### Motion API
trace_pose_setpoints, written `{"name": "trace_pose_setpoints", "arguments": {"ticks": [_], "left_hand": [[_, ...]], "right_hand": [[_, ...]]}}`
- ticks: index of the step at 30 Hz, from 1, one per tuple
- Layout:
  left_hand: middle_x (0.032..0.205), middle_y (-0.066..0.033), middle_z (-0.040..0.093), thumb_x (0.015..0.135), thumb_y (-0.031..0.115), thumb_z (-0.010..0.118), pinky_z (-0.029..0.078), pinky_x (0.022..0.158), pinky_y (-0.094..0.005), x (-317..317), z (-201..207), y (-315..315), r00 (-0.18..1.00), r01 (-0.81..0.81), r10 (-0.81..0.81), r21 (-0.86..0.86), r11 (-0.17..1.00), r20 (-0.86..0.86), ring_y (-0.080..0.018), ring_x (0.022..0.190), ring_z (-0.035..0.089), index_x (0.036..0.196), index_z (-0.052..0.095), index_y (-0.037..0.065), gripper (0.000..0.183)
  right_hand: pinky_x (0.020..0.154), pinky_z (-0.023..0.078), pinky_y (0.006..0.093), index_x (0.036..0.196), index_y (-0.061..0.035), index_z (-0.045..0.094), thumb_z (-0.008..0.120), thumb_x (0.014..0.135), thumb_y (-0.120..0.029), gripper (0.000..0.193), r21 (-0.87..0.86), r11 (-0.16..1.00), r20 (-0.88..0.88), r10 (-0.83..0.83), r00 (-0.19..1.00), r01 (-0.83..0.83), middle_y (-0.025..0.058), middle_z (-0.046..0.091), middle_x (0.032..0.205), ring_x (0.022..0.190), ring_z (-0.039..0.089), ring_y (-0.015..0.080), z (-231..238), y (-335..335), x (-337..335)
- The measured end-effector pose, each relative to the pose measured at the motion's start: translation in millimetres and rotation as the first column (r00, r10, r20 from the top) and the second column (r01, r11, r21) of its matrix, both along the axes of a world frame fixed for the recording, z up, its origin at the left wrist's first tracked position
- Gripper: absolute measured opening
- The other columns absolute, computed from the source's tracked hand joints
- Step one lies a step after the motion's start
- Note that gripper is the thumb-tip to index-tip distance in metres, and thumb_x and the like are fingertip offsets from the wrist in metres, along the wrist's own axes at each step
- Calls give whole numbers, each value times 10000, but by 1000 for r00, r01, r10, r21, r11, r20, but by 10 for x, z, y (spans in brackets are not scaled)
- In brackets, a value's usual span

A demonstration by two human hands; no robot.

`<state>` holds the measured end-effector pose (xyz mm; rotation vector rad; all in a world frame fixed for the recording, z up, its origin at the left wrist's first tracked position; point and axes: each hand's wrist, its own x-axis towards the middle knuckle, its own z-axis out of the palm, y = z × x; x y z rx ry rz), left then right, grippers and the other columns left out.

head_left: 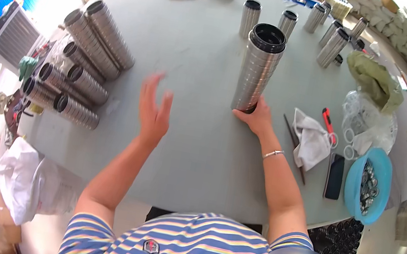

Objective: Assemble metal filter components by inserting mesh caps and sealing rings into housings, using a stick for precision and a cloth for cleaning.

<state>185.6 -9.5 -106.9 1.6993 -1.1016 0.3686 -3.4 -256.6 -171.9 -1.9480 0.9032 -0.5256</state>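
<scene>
My right hand (pixel 257 117) is wrapped round the base of a tall ribbed stainless-steel tumbler (pixel 258 71) with a black rim, which leans slightly to the right over the grey table (pixel 179 172). Its black mouth faces up, uncovered. To the left of it, my left hand (pixel 154 110) hovers with fingers spread, touching nothing. Farther left stand several similar steel tumblers (pixel 81 81) in a tight group. Behind the held one are two more, a left tumbler (pixel 249 20) and a right tumbler (pixel 287 24).
More tumblers (pixel 332 49) stand at the far right. On the right lie a white cloth (pixel 311 140), a red cutter knife (pixel 329 124), scissors (pixel 348 144), a dark phone (pixel 334 177), clear plastic bags (pixel 370 121) and an olive cloth (pixel 375 78). A blue basin (pixel 382 188) holds small metal parts.
</scene>
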Motion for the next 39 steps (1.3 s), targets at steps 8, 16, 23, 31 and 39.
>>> {"name": "trace_pose_setpoints", "arguments": {"ticks": [8,16,23,31,39], "left_hand": [[1430,-140,595,1061,231,539,413,1122,-399,-548,1554,-759,691,661,-689,197,725,217,-330,1336,543,1346,646,38,360],[918,28,601,1100,553,332,441,732,-247,-703,2250,-821,666,700,-644,17,714,-377,-73,809,515,1260,695,106,598],[896,47,613,1047,698,200,411,670,-238,-926,2631,-684,394,791,-635,-107,602,-664,-76,752,481,1347,664,104,811],[1167,-7,672,1024,739,131,478,852,-275,-931,2412,-769,509,776,-732,-127,618,-454,-127,965,575,1394,628,107,885],[1238,-64,668,1030,712,126,477,941,-305,-1166,2559,-345,456,844,-839,-156,514,-299,-148,1103,607,1383,630,68,891]], "right_hand": [[861,561,345,1197,-31,607,952,664,-147,646,89,964,248,221,943,-249,68,726,1046,961,676,150,29,936,-603],[898,525,296,1245,19,609,950,619,-138,730,365,838,315,299,901,-405,46,694,1075,986,632,121,1054,1449,-1485],[1005,513,334,1290,69,580,1005,550,-144,880,539,628,577,210,789,-561,94,699,1208,1127,643,157,1324,1623,-1956],[845,608,529,1575,25,258,1010,584,-251,1274,482,457,770,186,610,-747,350,436,1462,1142,625,490,1309,1717,-2023],[936,572,494,1542,-27,368,988,582,-156,1150,355,425,728,433,532,-832,222,490,1457,1221,610,376,987,1585,-1850]]}}
